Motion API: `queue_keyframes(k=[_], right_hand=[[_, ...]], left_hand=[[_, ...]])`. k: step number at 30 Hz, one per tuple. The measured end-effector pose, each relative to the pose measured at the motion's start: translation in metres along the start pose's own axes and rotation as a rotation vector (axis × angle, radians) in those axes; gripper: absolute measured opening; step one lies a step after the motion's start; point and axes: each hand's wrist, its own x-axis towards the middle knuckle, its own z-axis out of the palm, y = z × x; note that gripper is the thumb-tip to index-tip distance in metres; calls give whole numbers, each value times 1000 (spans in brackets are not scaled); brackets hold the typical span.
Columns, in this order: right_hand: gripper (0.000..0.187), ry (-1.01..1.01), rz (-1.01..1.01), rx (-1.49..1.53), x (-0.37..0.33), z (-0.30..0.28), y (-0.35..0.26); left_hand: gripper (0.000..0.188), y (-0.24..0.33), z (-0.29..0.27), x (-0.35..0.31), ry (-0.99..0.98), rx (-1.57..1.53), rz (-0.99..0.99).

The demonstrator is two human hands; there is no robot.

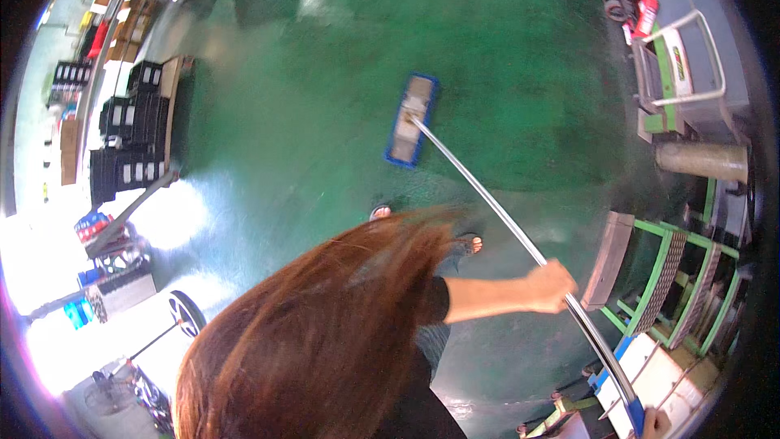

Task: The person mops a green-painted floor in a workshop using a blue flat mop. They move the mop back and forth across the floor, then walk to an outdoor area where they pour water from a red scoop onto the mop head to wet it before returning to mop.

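Observation:
A flat mop [402, 144] with a blue fringe and a pale top plate lies on the green floor ahead of my feet. Its silvery pole [487, 197] slants down to the right from the mop head. Partway along the pole, my left hand [551, 285] is wrapped round it, the bare forearm reaching across from a dark sleeve. At the lower right, beside the pole's blue end, my right hand [655, 423] shows only in part and appears closed on it. Long brown hair [317, 333] hangs over the lower middle, hiding much of my body.
Black crates [126, 171] are stacked along the left side. A fan [110, 394] stands at the lower left. On the right are green-framed steps [662, 284], a brown board [609, 260], a thick beige roll [701, 161] and a trolley with a pale handle [719, 57].

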Motion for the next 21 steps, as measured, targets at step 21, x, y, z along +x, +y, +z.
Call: queue_keyframes(k=[21], right_hand=[[40, -509, -544, 418, -18, 327, -162]], left_hand=[[23, -235, -130, -239, -277, 745, -753]])
